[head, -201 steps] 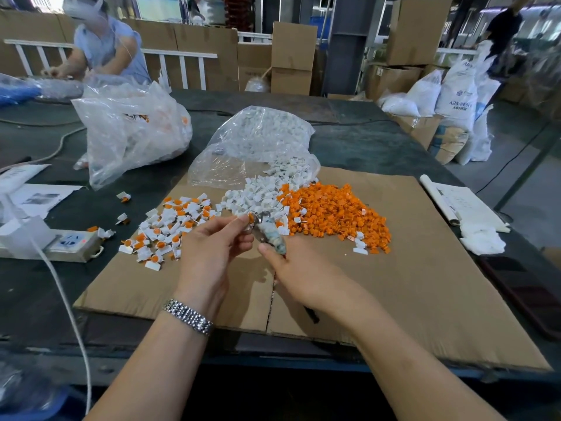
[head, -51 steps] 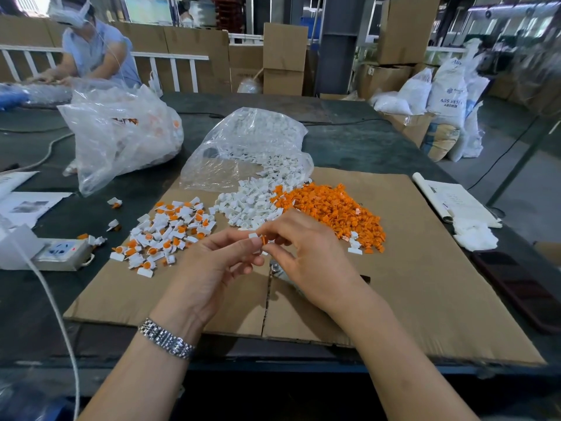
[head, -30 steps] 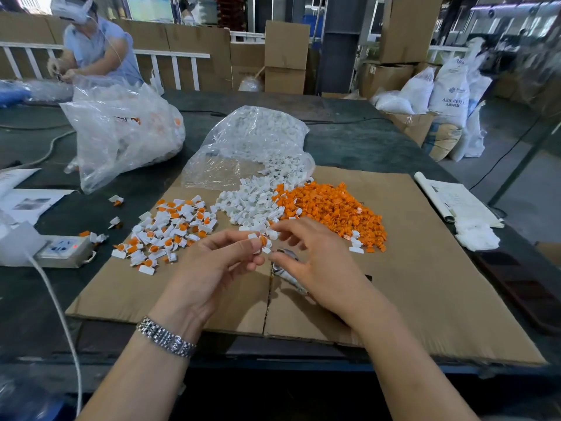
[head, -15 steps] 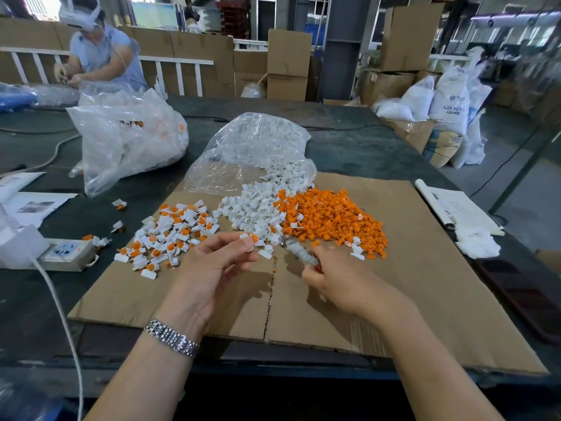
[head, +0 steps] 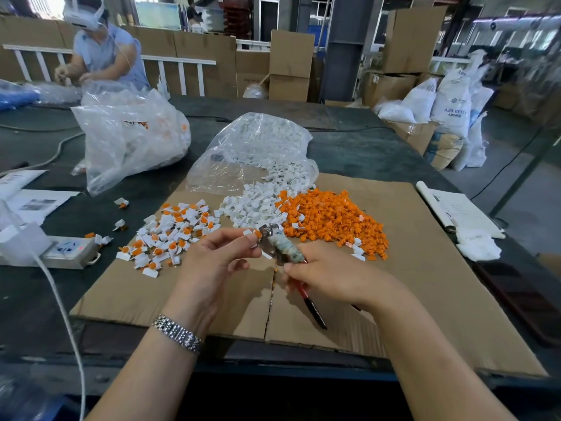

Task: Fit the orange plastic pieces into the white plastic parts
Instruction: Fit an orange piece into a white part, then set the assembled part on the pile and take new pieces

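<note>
The left hand pinches a small white part with an orange piece in it between thumb and fingertips, above the middle of the cardboard sheet that covers the near side of the table. The right hand has its grip closed around pliers. The pliers' long axis runs diagonally: the metal nose points up and left to the held part and touches it, while the red-and-black handles stick out below the hand toward the near edge of the cardboard. Tape or cloth wraps the pliers near the joint.

Behind the hands, a heap of loose orange pieces lies at the centre of the cardboard, with a heap of white parts touching its left side and spilling from a clear bag toward the far edge. Near the cardboard's left edge lie assembled pieces, white with orange showing, scattered at mixed angles; a few have strayed onto the bare table. A fuller bag sits at the far left of the table, a power strip by the left edge, and papers by the right edge. Another person works at the far left corner.
</note>
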`<control>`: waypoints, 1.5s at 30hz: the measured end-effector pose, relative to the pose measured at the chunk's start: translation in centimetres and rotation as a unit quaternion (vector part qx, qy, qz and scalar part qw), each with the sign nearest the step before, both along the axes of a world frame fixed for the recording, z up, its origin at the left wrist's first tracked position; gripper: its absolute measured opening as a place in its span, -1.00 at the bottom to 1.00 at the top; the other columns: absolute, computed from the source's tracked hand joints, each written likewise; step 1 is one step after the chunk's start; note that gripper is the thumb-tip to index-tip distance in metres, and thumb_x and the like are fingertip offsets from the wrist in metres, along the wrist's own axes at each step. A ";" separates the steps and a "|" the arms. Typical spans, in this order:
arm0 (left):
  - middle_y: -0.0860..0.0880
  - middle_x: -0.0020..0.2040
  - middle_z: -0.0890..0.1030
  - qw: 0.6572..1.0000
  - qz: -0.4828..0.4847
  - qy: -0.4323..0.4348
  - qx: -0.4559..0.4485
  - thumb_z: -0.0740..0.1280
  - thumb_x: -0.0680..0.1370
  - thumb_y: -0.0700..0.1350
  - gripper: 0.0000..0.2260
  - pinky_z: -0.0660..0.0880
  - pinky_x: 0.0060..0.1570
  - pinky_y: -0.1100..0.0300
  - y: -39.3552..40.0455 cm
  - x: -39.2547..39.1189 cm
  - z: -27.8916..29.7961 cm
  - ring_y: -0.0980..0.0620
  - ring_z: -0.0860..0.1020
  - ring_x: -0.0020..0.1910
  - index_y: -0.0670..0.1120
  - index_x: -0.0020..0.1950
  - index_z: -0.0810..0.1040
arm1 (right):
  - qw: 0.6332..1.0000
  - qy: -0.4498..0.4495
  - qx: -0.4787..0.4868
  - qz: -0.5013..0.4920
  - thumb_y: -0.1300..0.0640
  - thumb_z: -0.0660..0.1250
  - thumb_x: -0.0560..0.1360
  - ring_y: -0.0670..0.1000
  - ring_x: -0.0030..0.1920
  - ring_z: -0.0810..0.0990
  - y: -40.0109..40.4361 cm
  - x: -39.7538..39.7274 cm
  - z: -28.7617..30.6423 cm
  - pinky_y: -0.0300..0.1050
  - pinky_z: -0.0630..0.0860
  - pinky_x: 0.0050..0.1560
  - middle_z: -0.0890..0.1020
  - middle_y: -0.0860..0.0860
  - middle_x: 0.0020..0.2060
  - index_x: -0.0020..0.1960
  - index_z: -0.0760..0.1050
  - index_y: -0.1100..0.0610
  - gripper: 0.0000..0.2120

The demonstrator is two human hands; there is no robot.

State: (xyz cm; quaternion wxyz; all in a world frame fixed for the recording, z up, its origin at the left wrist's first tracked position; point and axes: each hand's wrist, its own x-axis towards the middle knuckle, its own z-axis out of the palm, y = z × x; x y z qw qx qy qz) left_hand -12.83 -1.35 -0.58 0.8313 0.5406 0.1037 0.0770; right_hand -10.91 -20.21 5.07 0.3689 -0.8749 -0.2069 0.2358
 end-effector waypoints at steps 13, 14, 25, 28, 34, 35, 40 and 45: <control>-0.13 -0.22 0.71 0.999 0.033 0.007 0.004 0.54 0.37 -0.22 -0.80 0.57 -0.31 0.32 -0.5 0.2 -0.3 0.03 0.68 -0.26 -0.24 -0.05 0.69 | 0.996 -0.088 0.006 0.007 -0.02 0.15 0.69 -0.11 -0.33 0.46 1.5 -0.1 -2.3 -0.21 0.37 -0.31 0.48 -0.06 -0.26 0.01 0.37 -0.06 -0.90; -0.13 -0.23 0.71 0.999 0.038 0.010 0.001 0.53 0.40 -0.25 -0.84 0.58 -0.30 0.32 -0.4 0.2 -0.3 0.03 0.68 -0.27 -0.25 -0.06 0.69 | 0.996 -0.093 0.008 -0.001 -0.04 0.16 0.69 -0.12 -0.34 0.44 1.6 -0.1 -2.6 -0.22 0.34 -0.32 0.47 -0.07 -0.28 -0.05 0.35 -0.10 -0.86; -0.07 -0.20 0.74 0.985 0.115 0.051 0.120 0.50 0.53 -0.14 -0.91 0.59 -0.30 0.32 1.7 0.8 -1.2 0.04 0.72 -0.23 -0.08 0.01 0.74 | 0.963 -0.216 -0.159 0.026 -0.28 0.15 0.61 -0.02 -0.01 0.52 -0.1 1.5 -4.7 -0.05 0.52 -0.03 0.53 -0.04 0.06 0.25 0.38 -0.04 -0.62; 0.01 -0.24 0.72 0.929 0.205 0.091 0.294 0.46 0.57 -0.12 -0.92 0.52 -0.38 0.30 3.6 1.4 -2.0 0.09 0.66 -0.28 0.00 0.04 0.73 | 0.924 -0.278 -0.261 0.027 -0.37 0.21 0.52 0.02 0.16 0.41 -1.8 2.3 -5.9 0.02 0.43 0.23 0.44 -0.02 0.17 0.31 0.39 0.00 -0.46; -0.13 0.26 0.57 0.796 0.284 0.116 0.521 0.40 0.60 -0.19 -0.74 0.45 -0.06 0.08 5.5 3.1 -2.6 -0.01 0.52 -0.08 -0.08 0.29 0.61 | 0.923 -0.287 -0.257 0.009 -0.52 0.17 0.40 -0.05 0.10 0.35 -3.5 3.7 -7.3 -0.06 0.31 0.14 0.40 -0.10 0.06 0.13 0.43 -0.07 -0.42; -0.14 0.28 0.52 0.787 0.281 0.103 0.540 0.40 0.59 -0.20 -0.72 0.44 -0.09 0.07 5.2 3.3 -2.5 -0.01 0.50 -0.12 -0.07 0.30 0.59 | 0.929 -0.281 -0.241 -0.002 -0.53 0.13 0.40 -0.07 0.05 0.38 -3.5 3.8 -7.2 -0.07 0.32 0.08 0.41 -0.12 0.01 0.06 0.43 -0.09 -0.44; 0.08 0.05 0.58 0.797 0.075 -0.012 0.599 0.40 0.60 -0.06 -0.93 0.49 -0.13 0.31 0.5 4.7 -2.1 0.22 0.53 -0.11 0.07 0.07 0.64 | 0.929 -0.307 -0.147 -0.145 -0.08 0.30 0.60 -0.01 -0.03 0.55 -2.5 6.4 -6.8 -0.01 0.56 0.03 0.56 -0.01 -0.04 0.05 0.54 0.07 -0.78; 0.01 0.08 0.57 0.731 0.009 0.009 0.683 0.39 0.61 0.05 -0.81 0.46 -0.07 0.23 -2.7 6.1 -3.0 0.10 0.51 -0.10 0.00 0.14 0.63 | 0.924 -0.278 -0.186 -0.184 -0.06 0.39 0.56 0.04 -0.05 0.57 -0.8 8.6 -7.4 -0.03 0.57 0.01 0.58 0.05 -0.06 0.00 0.55 0.14 -0.75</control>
